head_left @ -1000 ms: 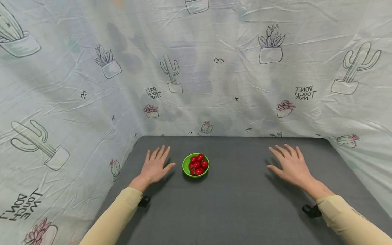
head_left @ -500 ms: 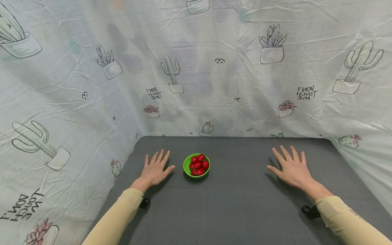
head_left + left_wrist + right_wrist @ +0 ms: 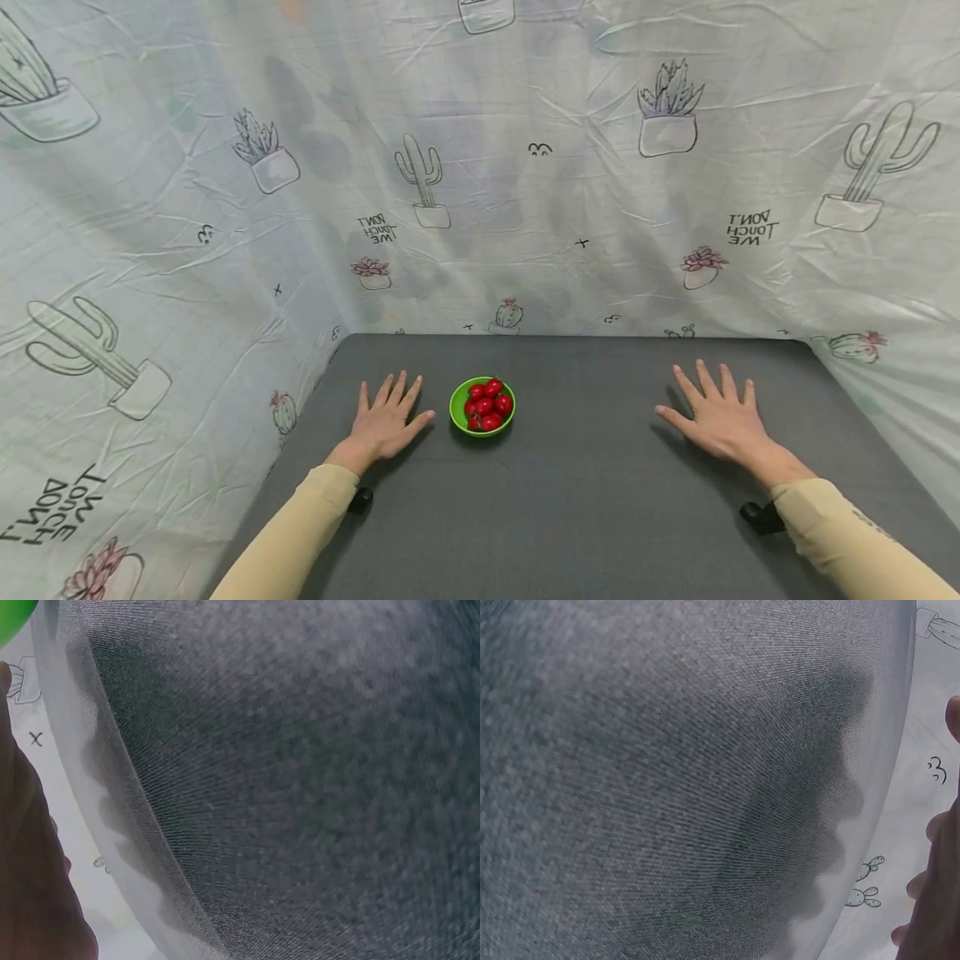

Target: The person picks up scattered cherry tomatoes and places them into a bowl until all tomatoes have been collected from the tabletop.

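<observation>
A green bowl (image 3: 456, 414) holding several small red tomatoes (image 3: 484, 406) stands on the dark grey table, left of the middle. My left hand (image 3: 382, 427) is just to its left, palm down with fingers spread and nothing held; the thumb tip points toward the bowl without touching it. Far to the right, my right hand (image 3: 722, 421) is likewise spread, palm down, holding nothing. In the left wrist view a sliver of the green bowl (image 3: 13, 616) shows at the top corner, beside part of the left hand (image 3: 37, 855). The right wrist view catches the right hand's edge (image 3: 937, 877).
The grey table (image 3: 570, 500) runs back to a pale curtain (image 3: 525, 192) printed with potted cacti, which also closes off the left and right sides. Small black wrist cameras sit beneath both cuffs, the left one (image 3: 362, 501) and the right one (image 3: 762, 517).
My left hand has shifted slightly right and nearer to me. The fingers of my right hand have turned a little to the right and spread. The bowl and tomatoes stay in place.
</observation>
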### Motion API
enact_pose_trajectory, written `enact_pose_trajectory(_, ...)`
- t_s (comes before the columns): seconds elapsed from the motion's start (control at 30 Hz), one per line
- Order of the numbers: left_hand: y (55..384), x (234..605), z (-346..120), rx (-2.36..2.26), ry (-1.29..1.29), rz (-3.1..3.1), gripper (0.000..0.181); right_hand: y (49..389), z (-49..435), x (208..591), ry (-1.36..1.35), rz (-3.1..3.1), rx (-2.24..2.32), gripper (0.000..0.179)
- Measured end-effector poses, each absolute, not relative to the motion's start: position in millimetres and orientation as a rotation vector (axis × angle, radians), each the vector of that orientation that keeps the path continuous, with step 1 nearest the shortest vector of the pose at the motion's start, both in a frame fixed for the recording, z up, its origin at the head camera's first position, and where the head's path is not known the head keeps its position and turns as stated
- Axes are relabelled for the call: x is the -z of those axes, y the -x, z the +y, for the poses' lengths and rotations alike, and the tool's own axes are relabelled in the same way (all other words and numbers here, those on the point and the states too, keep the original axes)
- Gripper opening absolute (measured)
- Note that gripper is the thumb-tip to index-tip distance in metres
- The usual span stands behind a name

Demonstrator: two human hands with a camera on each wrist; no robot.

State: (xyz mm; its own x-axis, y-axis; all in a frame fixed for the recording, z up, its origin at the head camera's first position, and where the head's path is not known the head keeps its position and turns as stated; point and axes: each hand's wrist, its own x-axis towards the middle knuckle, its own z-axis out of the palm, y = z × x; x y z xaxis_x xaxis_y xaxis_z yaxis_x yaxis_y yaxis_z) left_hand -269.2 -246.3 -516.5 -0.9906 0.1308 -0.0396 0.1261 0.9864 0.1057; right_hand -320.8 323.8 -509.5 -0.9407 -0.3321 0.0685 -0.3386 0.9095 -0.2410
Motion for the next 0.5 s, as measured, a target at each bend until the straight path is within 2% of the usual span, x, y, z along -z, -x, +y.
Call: enact_pose_trajectory(0.5,266.8,513.3,-247.3,-0.188,-0.191,3.083,0.087,319.8,318.9,505.4,-0.564,-3.034,-0.408,0.092)
